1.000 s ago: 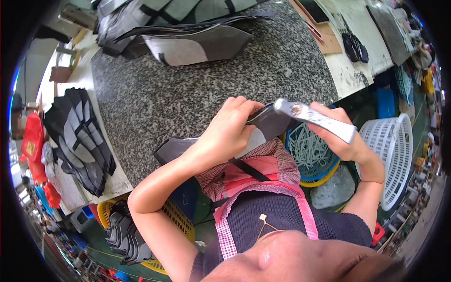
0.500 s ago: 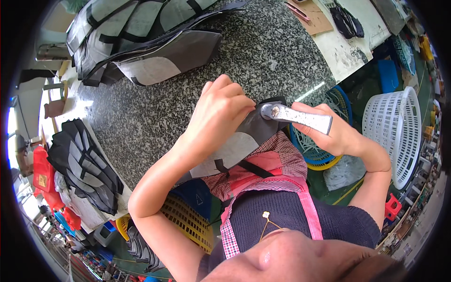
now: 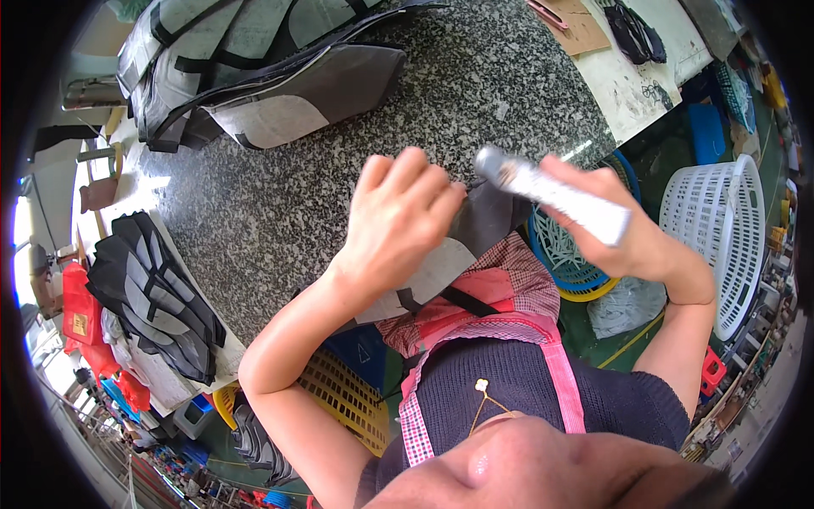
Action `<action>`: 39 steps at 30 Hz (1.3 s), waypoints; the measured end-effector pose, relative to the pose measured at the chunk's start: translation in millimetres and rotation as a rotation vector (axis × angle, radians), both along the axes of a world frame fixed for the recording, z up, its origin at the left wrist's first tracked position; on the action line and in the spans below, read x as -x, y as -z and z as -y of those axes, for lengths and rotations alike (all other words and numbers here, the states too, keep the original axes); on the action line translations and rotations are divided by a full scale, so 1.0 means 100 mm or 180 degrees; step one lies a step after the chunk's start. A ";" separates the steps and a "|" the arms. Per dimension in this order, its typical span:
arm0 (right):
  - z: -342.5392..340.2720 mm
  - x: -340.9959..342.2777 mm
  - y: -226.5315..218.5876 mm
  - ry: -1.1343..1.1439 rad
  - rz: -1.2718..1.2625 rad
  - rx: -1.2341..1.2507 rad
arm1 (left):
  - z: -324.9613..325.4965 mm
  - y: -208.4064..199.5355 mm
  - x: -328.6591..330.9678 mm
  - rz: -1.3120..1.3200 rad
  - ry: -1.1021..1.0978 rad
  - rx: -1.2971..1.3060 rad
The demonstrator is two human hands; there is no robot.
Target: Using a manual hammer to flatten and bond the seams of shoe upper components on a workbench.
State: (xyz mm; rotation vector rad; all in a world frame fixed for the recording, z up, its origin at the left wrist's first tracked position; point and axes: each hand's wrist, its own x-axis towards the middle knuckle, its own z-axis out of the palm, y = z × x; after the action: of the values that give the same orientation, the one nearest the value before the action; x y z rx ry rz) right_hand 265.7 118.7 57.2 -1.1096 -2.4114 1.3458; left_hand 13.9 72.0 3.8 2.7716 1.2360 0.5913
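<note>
A hammer with a worn metal head is in my right hand, its fingers wrapped round the handle. The hammer is smeared by motion and hangs above the dark grey leather-like piece at the granite table's near edge. My left hand is closed, its fingertips pinching the piece's far edge. A light grey panel with black straps belongs to this piece, which drapes toward my apron. My left hand and forearm hide part of it.
Stacked grey-and-black pieces lie on the granite tabletop. More pieces sit at the left. Baskets, one blue with strips inside and one white, stand right. A yellow crate is below my left arm.
The hammer has lifted off the piece, and my right hand has shifted slightly right with it. My left hand keeps its pinch, moved a little to the right.
</note>
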 end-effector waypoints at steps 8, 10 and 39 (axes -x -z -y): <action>-0.02 -0.06 0.12 -0.0278 -0.0324 -0.0577 | 0.13 0.03 0.01 0.1455 -0.0670 0.1378; 0.03 -0.05 0.07 -0.0116 -0.0579 -0.0714 | 0.15 0.02 0.01 0.1262 -0.0442 0.1117; 0.01 0.17 0.08 -0.0504 -0.0023 0.0163 | 0.44 -0.04 -0.07 0.0718 -0.0730 0.0794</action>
State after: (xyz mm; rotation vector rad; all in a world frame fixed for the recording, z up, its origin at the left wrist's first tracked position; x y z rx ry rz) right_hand 248.8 118.1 49.1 -0.9403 -2.5193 1.4632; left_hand 21.2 28.1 8.1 2.3097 1.4707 0.6889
